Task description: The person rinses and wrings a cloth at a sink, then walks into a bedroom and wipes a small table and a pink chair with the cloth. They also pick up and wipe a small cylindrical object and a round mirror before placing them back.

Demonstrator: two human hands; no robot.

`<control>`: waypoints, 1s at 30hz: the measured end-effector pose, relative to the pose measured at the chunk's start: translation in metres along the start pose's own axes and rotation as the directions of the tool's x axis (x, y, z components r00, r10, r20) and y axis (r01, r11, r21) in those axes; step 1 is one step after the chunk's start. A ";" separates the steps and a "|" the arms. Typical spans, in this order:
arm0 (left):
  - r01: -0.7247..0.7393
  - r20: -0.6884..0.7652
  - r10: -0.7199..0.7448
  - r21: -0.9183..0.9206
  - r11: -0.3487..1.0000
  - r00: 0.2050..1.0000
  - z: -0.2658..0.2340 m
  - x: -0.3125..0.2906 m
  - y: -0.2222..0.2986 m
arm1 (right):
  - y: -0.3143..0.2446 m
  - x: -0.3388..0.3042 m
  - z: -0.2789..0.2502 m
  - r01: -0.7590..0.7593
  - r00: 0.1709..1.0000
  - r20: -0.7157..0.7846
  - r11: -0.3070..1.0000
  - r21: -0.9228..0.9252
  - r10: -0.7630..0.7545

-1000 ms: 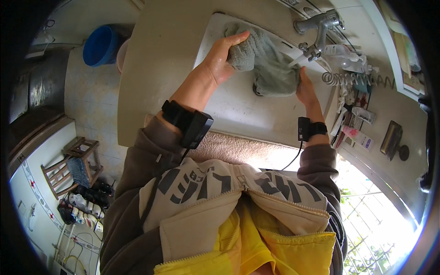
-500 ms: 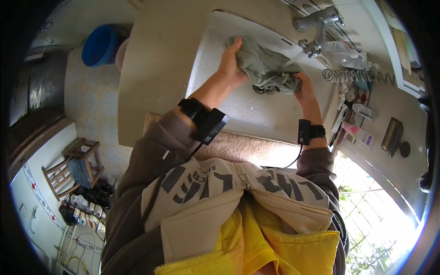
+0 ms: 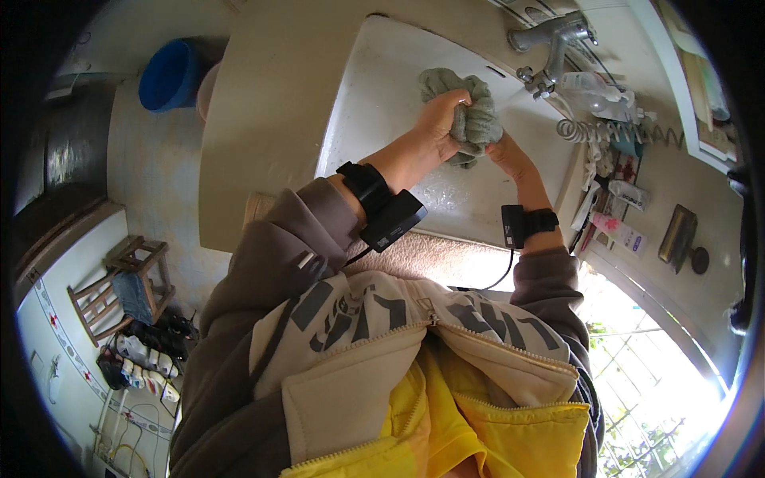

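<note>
Grey-green cloth [image 3: 480, 119] hung bunched over the white sink [image 3: 382, 84], left hand [image 3: 445, 119] clenched round it, right hand [image 3: 502, 151] gripped its lower right side — fingers mostly hidden — cloth's underside was out of sight

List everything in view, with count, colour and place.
Cloth: 1, grey-green, upper centre
Sink: 1, white, beneath the cloth
Faucet: 1, silver, upper right
Coiled hose: 1, grey, below the faucet
Bottle: 1, clear, beside the faucet
Toiletries: several, mostly white, right side
Bucket: 1, blue, upper left
Chair: 1, brown, left side
Shoes: several, black and white, below the chair
Wrist devices: 2, black, one on each wrist
Sleeves: 2, brown, forearms
Left hand: 1, bare, gripping the cloth
Right hand: 1, bare, at the cloth's lower right
</note>
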State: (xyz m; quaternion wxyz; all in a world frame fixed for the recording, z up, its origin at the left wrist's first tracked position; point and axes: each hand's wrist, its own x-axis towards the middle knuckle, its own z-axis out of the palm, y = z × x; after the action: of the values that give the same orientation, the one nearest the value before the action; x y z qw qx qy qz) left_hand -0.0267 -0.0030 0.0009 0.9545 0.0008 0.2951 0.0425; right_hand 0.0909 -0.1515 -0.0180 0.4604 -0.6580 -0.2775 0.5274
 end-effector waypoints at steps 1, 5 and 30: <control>0.008 0.051 -0.007 -0.025 1.000 0.999 0.005 -0.005 0.002 | 0.011 0.000 -0.001 -0.062 0.997 0.039 0.994 -0.090 0.066; -0.074 0.095 0.099 -0.238 0.969 0.991 0.012 -0.017 0.021 | 0.042 0.003 -0.024 -0.390 0.920 -0.096 0.856 -0.340 0.381; -0.014 -0.264 0.212 0.595 0.803 0.941 -0.001 -0.001 -0.008 | 0.000 0.014 -0.015 -0.581 0.725 -0.609 0.762 -0.287 0.323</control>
State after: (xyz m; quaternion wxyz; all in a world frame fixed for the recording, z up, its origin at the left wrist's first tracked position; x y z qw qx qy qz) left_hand -0.0277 -0.0108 0.0004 0.8429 0.3054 0.4429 0.0067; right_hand 0.1092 -0.1446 -0.0235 0.2012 -0.9133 -0.0825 0.3444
